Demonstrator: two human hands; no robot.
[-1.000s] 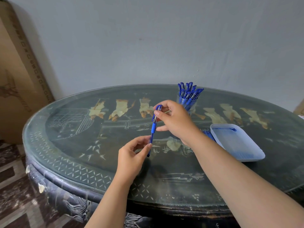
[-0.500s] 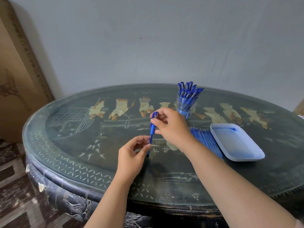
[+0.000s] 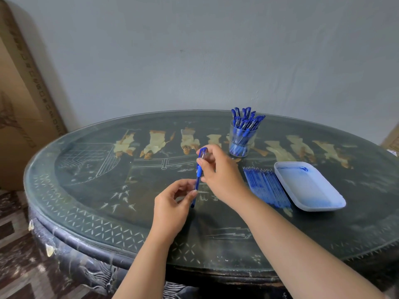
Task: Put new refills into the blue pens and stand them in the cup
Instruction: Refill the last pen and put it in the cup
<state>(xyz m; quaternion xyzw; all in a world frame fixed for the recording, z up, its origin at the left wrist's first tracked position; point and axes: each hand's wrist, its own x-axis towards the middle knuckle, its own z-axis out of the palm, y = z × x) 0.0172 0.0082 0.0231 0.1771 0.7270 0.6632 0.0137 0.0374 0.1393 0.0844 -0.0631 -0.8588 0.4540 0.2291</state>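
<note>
A blue pen [image 3: 198,176] stands nearly upright above the middle of the table, capped end up. My right hand [image 3: 220,171] grips its upper part, fingers curled round the cap end. My left hand [image 3: 172,203] pinches the lower barrel between thumb and fingertips. A clear cup [image 3: 241,140] holding several blue pens stands at the back, right of my hands. A row of blue refills [image 3: 266,186] lies flat on the table to the right of my right wrist.
A pale blue plastic tray [image 3: 323,206] stained with blue ink sits right of the refills. The dark oval table [image 3: 86,190] has a glass top with inlaid figures. A cardboard box [image 3: 19,104] leans against the wall at the left.
My right hand has drawn back from near the cup toward me and slightly down, uncovering the refills. The pen stays held by both hands.
</note>
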